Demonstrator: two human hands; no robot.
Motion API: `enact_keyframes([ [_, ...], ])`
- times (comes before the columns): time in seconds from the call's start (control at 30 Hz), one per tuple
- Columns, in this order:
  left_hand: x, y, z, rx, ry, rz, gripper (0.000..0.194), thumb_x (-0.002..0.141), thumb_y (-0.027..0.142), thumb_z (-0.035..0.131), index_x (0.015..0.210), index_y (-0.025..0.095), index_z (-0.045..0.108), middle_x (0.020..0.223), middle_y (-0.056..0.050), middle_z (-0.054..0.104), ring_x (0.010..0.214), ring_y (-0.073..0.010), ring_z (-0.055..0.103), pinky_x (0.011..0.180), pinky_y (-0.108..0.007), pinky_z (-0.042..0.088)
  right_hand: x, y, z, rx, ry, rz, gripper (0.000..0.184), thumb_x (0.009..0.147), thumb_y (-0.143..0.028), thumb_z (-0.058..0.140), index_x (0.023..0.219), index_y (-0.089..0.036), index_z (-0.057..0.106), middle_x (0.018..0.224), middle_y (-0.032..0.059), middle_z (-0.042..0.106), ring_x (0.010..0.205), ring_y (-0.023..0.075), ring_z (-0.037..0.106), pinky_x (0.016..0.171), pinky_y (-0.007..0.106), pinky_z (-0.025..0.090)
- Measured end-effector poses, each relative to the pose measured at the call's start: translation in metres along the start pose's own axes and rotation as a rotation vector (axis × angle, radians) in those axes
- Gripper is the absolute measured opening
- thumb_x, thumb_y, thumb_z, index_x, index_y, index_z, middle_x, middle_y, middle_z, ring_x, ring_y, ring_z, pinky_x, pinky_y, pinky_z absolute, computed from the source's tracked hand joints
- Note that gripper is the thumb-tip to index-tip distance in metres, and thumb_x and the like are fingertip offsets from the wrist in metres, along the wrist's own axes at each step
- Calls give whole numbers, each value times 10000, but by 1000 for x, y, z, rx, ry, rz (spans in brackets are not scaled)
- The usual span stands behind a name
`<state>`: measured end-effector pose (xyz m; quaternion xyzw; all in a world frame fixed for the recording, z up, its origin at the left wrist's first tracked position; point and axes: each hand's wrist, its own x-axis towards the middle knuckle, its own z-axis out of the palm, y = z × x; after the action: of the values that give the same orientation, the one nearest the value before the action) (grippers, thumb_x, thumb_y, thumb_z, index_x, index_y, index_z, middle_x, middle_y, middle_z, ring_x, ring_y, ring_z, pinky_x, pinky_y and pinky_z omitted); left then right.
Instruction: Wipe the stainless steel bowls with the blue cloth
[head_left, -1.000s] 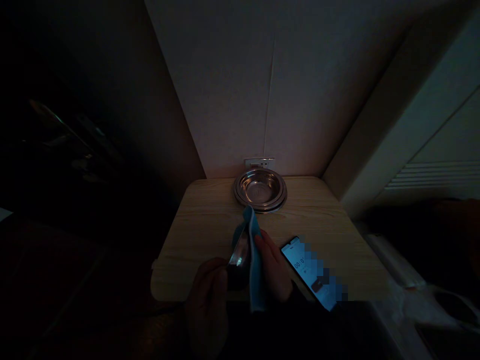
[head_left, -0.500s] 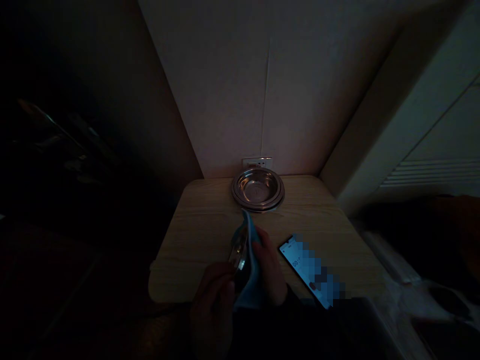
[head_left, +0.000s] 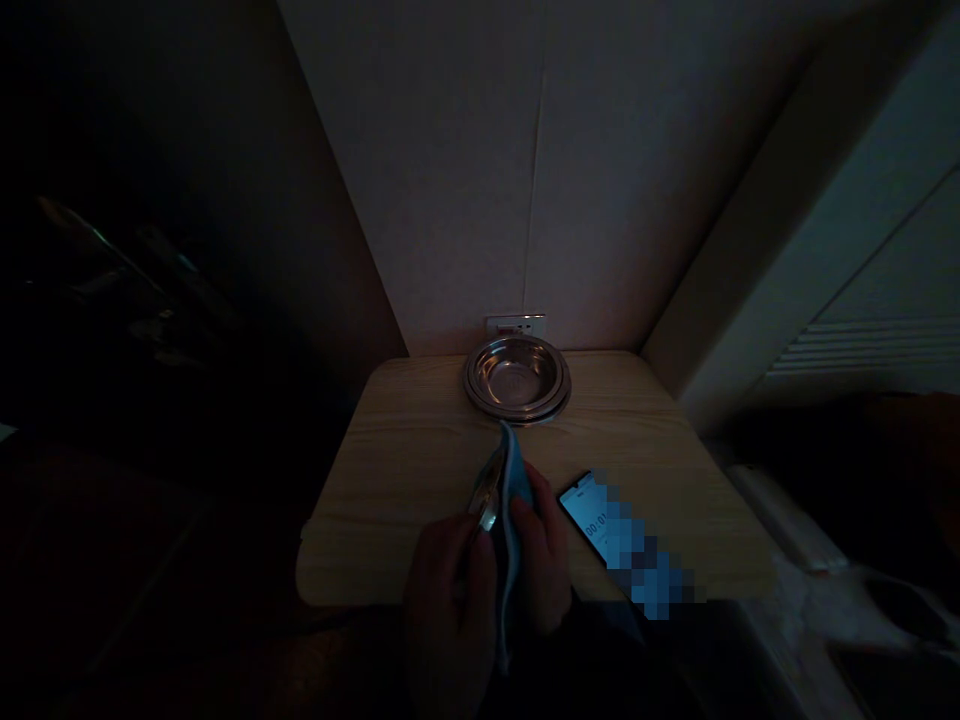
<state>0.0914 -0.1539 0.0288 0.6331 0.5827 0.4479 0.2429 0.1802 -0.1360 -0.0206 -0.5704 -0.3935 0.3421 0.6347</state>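
Note:
In the dim light my left hand (head_left: 450,600) is closed on the near rim of a shiny metal bowl (head_left: 487,497), which is tilted on edge and partly covered. A light blue cloth (head_left: 511,480) hangs upright against the bowl's right side. My right hand (head_left: 544,550) grips this cloth, its fingers pressing it toward the bowl. Both hands are over the front edge of a small wooden table (head_left: 405,430). Most of the bowl is hidden by the cloth and my left hand.
Several nested metal bowls (head_left: 517,380) stand at the table's back, below a wall socket (head_left: 516,325). A lit phone (head_left: 592,510) showing a timer, partly pixelated, lies right of my hands. A wall (head_left: 465,200) rises behind the table.
Both hands have shifted slightly, the left one to the right and closer to the cloth. The bowl has turned more edge-on, and the cloth now covers more of it.

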Motion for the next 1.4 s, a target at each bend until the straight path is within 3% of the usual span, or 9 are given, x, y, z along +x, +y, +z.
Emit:
enact_keyframes([
  [0.17, 2, -7, -4, 9, 12, 105, 173, 872, 254, 457, 921, 209, 617, 921, -41, 643, 857, -146, 606, 767, -254, 492, -20, -9, 1, -188, 2, -396, 394, 880, -261, 453, 1274, -256, 465, 1360, 100, 432, 1244, 287, 411, 980, 515, 378],
  [0.27, 1, -14, -6, 32, -8, 101, 185, 867, 264, 466, 910, 197, 633, 950, -54, 640, 878, -150, 614, 786, -256, 504, -26, -12, -1, -235, -23, -537, 389, 859, -166, 464, 1229, -282, 488, 1390, 84, 383, 1250, 284, 403, 969, 509, 394],
  [0.33, 0, -17, -8, 53, -40, 90, 210, 869, 281, 460, 928, 200, 644, 971, -57, 637, 897, -155, 615, 808, -267, 506, -24, -10, -2, -249, -54, -519, 369, 858, -170, 473, 1211, -273, 500, 1380, 84, 399, 1250, 277, 404, 976, 499, 395],
  [0.53, -3, -19, -11, 80, -55, 102, 238, 866, 310, 457, 928, 213, 665, 965, -55, 640, 883, -163, 617, 822, -284, 505, -13, -8, -1, -217, -87, -248, 351, 912, -251, 403, 1252, -221, 483, 1231, 102, 558, 1154, 226, 510, 952, 423, 443],
  [0.77, 2, -22, -19, 70, -54, 10, 260, 868, 351, 440, 878, 200, 651, 961, -53, 645, 892, -162, 620, 827, -265, 499, -27, -19, -1, -383, -101, -568, 297, 853, -188, 496, 1135, -254, 563, 1314, 95, 468, 1220, 271, 429, 950, 485, 425],
  [1.0, 2, -18, -26, 100, -190, 26, 260, 885, 325, 418, 894, 230, 659, 963, -37, 647, 891, -150, 610, 846, -266, 478, -8, -16, -12, -380, -68, -441, 227, 869, -207, 515, 1084, -229, 585, 1150, 92, 582, 1068, 210, 551, 879, 377, 484],
  [1.07, 4, -18, -28, 113, -218, 56, 256, 881, 313, 421, 890, 231, 663, 958, -42, 649, 887, -156, 609, 833, -270, 483, -1, -20, -18, -422, -125, -522, 257, 866, -213, 531, 1118, -235, 581, 1110, 80, 610, 1040, 204, 564, 872, 370, 488],
  [1.23, 9, -25, -37, 127, -227, 131, 226, 848, 280, 453, 863, 233, 674, 891, -49, 661, 820, -177, 611, 769, -289, 509, 15, -42, -28, -607, -438, -901, 252, 903, -203, 490, 1123, -250, 603, 1025, 31, 679, 988, 193, 584, 850, 356, 492],
  [1.4, 14, -21, -54, 95, -237, 109, 216, 833, 283, 466, 823, 206, 668, 881, -43, 673, 794, -162, 628, 701, -239, 519, 34, -46, -34, -645, -516, -1018, 227, 927, -184, 434, 1064, -144, 610, 958, 86, 689, 906, 191, 609, 813, 351, 507],
])
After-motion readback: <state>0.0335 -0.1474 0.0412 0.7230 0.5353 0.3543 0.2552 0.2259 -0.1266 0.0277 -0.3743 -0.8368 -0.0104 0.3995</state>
